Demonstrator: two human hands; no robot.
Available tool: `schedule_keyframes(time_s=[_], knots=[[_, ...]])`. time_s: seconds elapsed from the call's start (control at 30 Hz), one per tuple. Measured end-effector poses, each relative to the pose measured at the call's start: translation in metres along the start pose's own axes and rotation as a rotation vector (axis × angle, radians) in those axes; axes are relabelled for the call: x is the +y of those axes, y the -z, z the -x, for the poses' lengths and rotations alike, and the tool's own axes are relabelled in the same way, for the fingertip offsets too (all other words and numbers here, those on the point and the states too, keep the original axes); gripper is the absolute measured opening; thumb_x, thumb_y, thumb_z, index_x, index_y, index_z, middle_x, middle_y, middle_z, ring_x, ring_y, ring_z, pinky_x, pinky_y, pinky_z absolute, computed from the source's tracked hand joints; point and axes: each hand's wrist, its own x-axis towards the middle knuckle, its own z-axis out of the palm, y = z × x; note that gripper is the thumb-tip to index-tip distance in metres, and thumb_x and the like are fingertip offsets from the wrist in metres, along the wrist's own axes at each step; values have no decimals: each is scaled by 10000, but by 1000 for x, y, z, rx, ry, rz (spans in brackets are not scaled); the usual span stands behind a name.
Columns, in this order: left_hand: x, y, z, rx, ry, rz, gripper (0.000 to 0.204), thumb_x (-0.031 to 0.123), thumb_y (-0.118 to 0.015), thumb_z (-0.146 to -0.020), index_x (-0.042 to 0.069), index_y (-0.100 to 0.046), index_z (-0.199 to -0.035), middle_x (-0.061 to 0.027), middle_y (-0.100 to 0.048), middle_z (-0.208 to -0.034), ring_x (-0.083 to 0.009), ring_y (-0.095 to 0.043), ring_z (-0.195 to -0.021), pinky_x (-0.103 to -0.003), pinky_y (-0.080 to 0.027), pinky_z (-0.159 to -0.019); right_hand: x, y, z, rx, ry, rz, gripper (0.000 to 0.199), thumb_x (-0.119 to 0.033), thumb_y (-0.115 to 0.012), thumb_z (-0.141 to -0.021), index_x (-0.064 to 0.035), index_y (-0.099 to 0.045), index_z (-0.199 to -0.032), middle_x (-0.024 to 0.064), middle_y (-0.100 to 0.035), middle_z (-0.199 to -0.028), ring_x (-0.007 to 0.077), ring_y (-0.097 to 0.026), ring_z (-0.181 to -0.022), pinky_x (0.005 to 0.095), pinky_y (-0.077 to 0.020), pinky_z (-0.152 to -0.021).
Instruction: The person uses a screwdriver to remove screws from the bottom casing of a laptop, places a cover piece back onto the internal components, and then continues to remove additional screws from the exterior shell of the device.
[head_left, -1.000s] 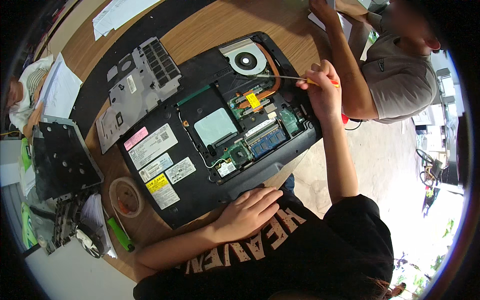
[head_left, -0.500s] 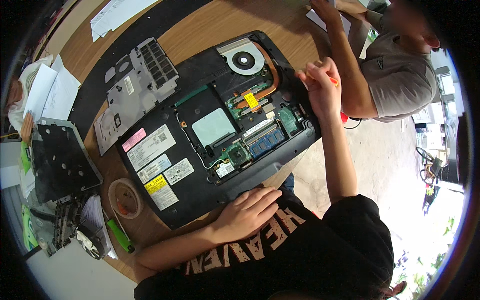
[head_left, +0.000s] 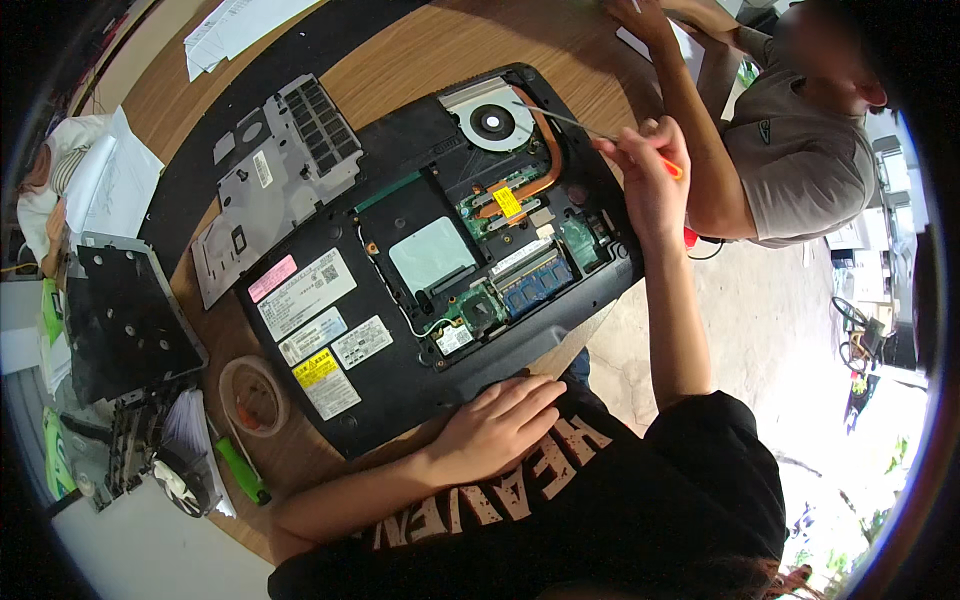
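Note:
A black laptop (head_left: 400, 400) lies bottom up on the wooden table, its inside exposed. In its far right corner sit a round cooling fan (head_left: 493, 122) and a copper heat pipe (head_left: 553, 160); a blue memory module (head_left: 538, 287) is nearer to me. My right hand (head_left: 652, 165), raised by the laptop's right edge, is closed round a screwdriver (head_left: 575, 122) with an orange handle. Its thin shaft points left, with the tip over the fan's rim; whether it touches cannot be told. My left hand (head_left: 505, 418) rests flat by the laptop's near edge, fingers stretched out, holding nothing.
The removed bottom cover (head_left: 265, 180) lies beyond the laptop's left side. A round plastic tub (head_left: 253, 398) and a green-handled tool (head_left: 240, 468) are at the left, near a black panel (head_left: 125, 320). A co-worker (head_left: 800, 150) sits at the right; another person's hand holds papers (head_left: 120, 180).
My right hand has turned, and the screwdriver's shaft, hidden before, now reaches left over the fan. My left hand stays in place.

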Motion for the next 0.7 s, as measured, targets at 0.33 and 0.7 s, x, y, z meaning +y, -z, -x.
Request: schedule_keyframes(time_s=[0.33, 0.7], knots=[[-1, 0, 1, -4, 5, -4, 211, 154, -620, -843, 88, -659, -1039, -40, -538, -1264, -207, -515, -1165, -341, -435, -908, 1, 0, 0, -221, -78, 212, 248, 43, -598, -822, -71, -402, -721, 35, -501, -720, 196, -620, -630, 266, -509, -608], [-1, -3, 5, 11, 3, 65, 174, 139, -597, -857, 55, -649, -1001, -76, -523, -1272, -243, -494, -1190, -376, -432, -935, -11, -2, -35, -239, 194, 191, 252, -242, -529, -966, -28, -546, -833, 53, -561, -901, 92, -509, -783, 215, -379, -651]])
